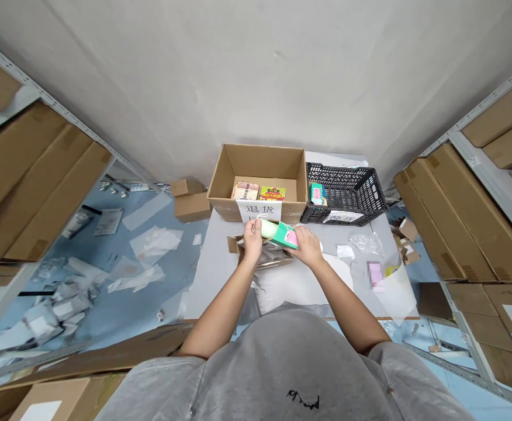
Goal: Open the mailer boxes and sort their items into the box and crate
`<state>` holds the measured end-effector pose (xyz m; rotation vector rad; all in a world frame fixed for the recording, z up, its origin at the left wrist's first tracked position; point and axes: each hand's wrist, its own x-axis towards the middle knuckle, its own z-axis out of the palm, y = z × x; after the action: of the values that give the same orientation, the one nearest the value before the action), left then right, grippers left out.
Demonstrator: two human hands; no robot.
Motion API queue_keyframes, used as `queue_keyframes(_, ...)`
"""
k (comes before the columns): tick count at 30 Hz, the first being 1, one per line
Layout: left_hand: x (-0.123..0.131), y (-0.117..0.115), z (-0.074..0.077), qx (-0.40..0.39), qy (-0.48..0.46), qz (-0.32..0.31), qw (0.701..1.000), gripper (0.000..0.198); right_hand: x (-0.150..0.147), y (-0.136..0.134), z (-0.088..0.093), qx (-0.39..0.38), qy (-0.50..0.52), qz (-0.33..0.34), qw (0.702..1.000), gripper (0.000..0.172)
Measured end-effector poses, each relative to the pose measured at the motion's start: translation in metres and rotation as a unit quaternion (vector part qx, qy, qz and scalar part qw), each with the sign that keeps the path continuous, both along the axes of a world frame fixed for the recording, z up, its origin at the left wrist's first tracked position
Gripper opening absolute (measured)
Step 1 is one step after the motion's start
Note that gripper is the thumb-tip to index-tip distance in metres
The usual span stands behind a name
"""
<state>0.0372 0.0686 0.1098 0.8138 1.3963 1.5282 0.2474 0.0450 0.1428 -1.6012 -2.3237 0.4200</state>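
Observation:
In front of me, my left hand (pixel 252 238) is closed around the outer end of a pale green cylinder (pixel 268 228) with a white cord at its tip. The cylinder sticks partway out of a green box (pixel 286 235) with a pink panel. My right hand (pixel 307 245) grips that box at its other end. Just below both hands, an open small cardboard box (pixel 276 264) rests on the table, with grey wrapping inside. What exactly the cylinder is, I cannot tell.
Behind stands a large open carton (pixel 260 153) with small packs inside and a paper label in front. Right of it, a black plastic crate (pixel 348 217) holds another green box (pixel 316 194). Clear plastic (pixel 367 244) lies on the table (pixel 207 266). Shelves of cartons flank both sides.

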Motion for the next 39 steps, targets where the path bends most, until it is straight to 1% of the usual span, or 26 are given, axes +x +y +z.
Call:
queue_keyframes(3, -0.005, 0.001, 0.006, 0.008, -0.014, 0.060, 0.998, 0.062, 0.001, -0.001, 0.005, 0.010, -0.011, -0.001, 1.000, 0.074)
queue_keyframes(5, -0.009, 0.002, 0.010, 0.008, -0.015, 0.081, 0.997, 0.065, 0.002, -0.002, 0.007, 0.017, -0.015, -0.005, 1.000, 0.073)
queue_keyframes(9, -0.017, 0.004, 0.014, 0.010, 0.003, 0.086, 0.996, 0.066, 0.004, -0.004, 0.008, 0.022, -0.011, -0.009, 1.000, 0.071)
queue_keyframes(13, -0.017, 0.003, 0.015, 0.002, -0.016, 0.080, 0.997, 0.062, 0.004, -0.002, 0.010, 0.021, -0.015, -0.009, 1.000, 0.070)
queue_keyframes(15, -0.013, 0.001, 0.017, 0.006, -0.003, 0.057, 0.998, 0.060, 0.003, 0.000, 0.010, 0.023, -0.015, -0.009, 1.000, 0.070)
queue_keyframes(16, -0.011, -0.001, 0.020, 0.010, 0.016, 0.036, 0.999, 0.058, 0.002, 0.001, 0.009, 0.025, -0.012, -0.008, 1.000, 0.071)
queue_keyframes(19, -0.006, -0.007, 0.034, 0.033, 0.106, -0.044, 0.993, 0.053, -0.002, 0.001, 0.007, 0.030, -0.001, -0.014, 0.999, 0.071)
queue_keyframes(21, -0.004, -0.012, 0.045, 0.059, 0.185, -0.075, 0.978, 0.049, -0.004, -0.001, 0.005, 0.032, 0.012, -0.029, 0.999, 0.071)
queue_keyframes(23, -0.002, -0.016, 0.054, 0.079, 0.261, -0.091, 0.958, 0.044, -0.007, -0.003, 0.005, 0.037, 0.031, -0.045, 0.998, 0.069)
queue_keyframes(25, 0.001, -0.017, 0.058, 0.073, 0.297, -0.119, 0.944, 0.045, -0.009, -0.005, 0.004, 0.046, 0.052, -0.057, 0.996, 0.067)
queue_keyframes(28, 0.008, -0.015, 0.056, 0.042, 0.262, -0.171, 0.949, 0.056, -0.011, -0.006, 0.004, 0.060, 0.078, -0.062, 0.993, 0.065)
queue_keyframes(30, 0.011, -0.013, 0.054, 0.043, 0.224, -0.183, 0.956, 0.061, -0.012, -0.006, 0.002, 0.068, 0.095, -0.060, 0.991, 0.063)
queue_keyframes(32, 0.012, -0.012, 0.052, 0.063, 0.182, -0.181, 0.964, 0.062, -0.011, -0.006, 0.000, 0.078, 0.116, -0.067, 0.988, 0.063)
queue_keyframes(34, 0.011, -0.014, 0.049, 0.073, 0.103, -0.165, 0.978, 0.062, -0.010, -0.004, -0.002, 0.086, 0.141, -0.094, 0.982, 0.065)
queue_keyframes(36, 0.014, -0.019, 0.043, 0.067, -0.009, -0.138, 0.988, 0.068, -0.009, -0.002, -0.001, 0.092, 0.165, -0.133, 0.973, 0.069)
queue_keyframes(37, 0.017, -0.022, 0.039, 0.057, -0.061, -0.129, 0.988, 0.073, -0.009, -0.001, 0.000, 0.095, 0.174, -0.149, 0.969, 0.071)
queue_keyframes(39, 0.029, -0.029, 0.029, 0.029, -0.129, -0.140, 0.981, 0.087, -0.012, 0.000, 0.005, 0.098, 0.179, -0.164, 0.965, 0.070)
